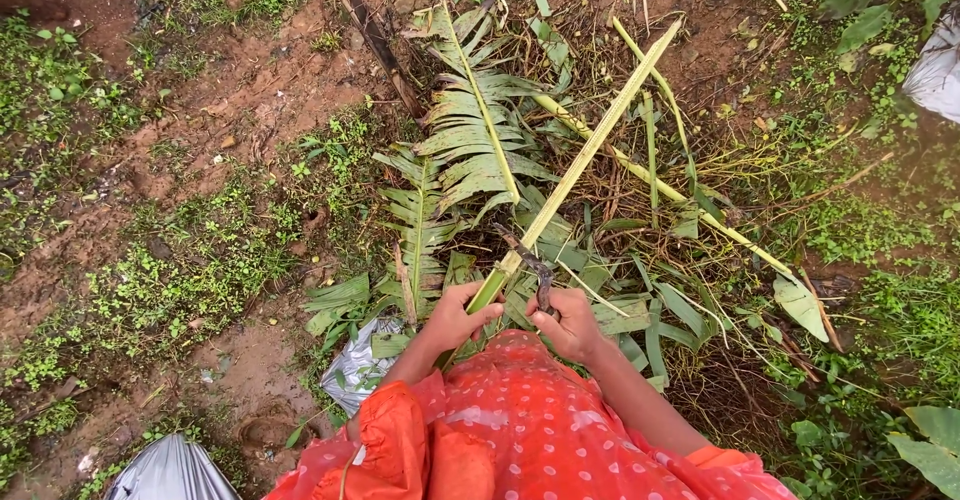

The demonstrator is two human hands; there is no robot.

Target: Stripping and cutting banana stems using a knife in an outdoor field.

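Stripping a long palm stalk (pixel 585 150) over a heap of cut fronds (pixel 470 140).
Left hand (pixel 455 315) grips the stalk's green base; right hand (pixel 570 322) is closed on a curved blade (pixel 535 265) set against it. Cutting looks underway; the next stroke likely needs a firm hold.

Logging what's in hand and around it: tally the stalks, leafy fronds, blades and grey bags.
Stripped stalks: 3, one gripped by the left hand, two on the ground
Leafy fronds: 2
Blades: 1, a knife in the right hand
Grey bags: 3
Total: 9
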